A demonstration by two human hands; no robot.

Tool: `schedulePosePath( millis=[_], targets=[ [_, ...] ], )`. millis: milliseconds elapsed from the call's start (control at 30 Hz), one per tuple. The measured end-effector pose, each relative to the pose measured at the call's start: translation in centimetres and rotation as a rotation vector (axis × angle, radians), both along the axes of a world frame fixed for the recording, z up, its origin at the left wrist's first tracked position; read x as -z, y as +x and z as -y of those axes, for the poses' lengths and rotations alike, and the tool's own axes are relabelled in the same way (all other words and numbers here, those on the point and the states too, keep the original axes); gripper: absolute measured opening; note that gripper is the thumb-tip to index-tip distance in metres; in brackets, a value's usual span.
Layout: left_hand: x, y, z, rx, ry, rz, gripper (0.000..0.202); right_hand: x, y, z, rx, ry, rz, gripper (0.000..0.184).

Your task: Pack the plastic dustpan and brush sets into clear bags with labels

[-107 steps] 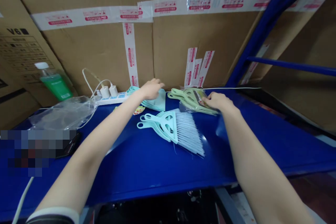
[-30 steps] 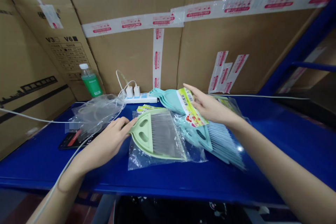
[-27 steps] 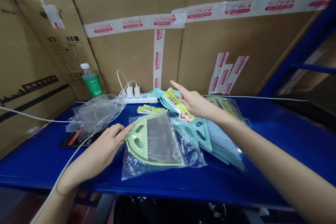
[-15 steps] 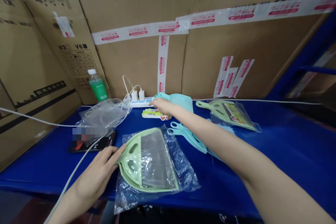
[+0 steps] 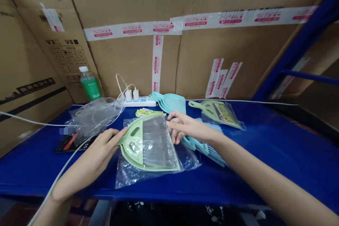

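A pale green dustpan-and-brush set lies in a clear plastic bag on the blue shelf, near the front edge. My left hand grips the set's handle end through the bag, fingers pointing right. My right hand pinches the bag's upper right edge beside the bristles. Under my right wrist lie loose teal brushes.
At the back are stacked teal dustpans, another bagged green set, label cards, a power strip, a green bottle and empty clear bags. A white cable crosses a black object. Cardboard boxes wall the back.
My right hand came back from the label cards by the power strip to the bag's upper right edge. My left hand stayed on the handle end.
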State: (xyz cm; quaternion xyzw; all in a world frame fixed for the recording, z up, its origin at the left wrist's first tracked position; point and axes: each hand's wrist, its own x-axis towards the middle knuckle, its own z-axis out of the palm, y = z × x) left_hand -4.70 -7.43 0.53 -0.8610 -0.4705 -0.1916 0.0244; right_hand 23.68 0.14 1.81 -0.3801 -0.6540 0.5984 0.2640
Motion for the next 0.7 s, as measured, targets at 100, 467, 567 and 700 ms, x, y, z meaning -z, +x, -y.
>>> schedulePosePath(
  millis=[100, 467, 567, 700],
  targets=[
    [-0.6, 1.1, -1.4, 0.050, 0.001, -0.025, 0.048, 1.0, 0.9, 0.0, 0.078, -0.180, -0.157, 0.029],
    [-2.4, 3.0, -5.8, 0.063, 0.094, -0.117, 0.043, 2.0, 0.9, -0.3, 0.181, -0.319, -0.357, 0.026],
    [-1.9, 3.5, -6.0, 0.074, 0.176, -0.088, 0.043, 2.1, 0.7, -0.2, 0.242, -0.299, -0.370, 0.030],
    [-0.8, 4.3, -5.0, 0.128, 0.403, -0.135, 0.036, 2.5, 0.7, -0.2, 0.273, -0.266, -0.382, 0.033]
  ],
)
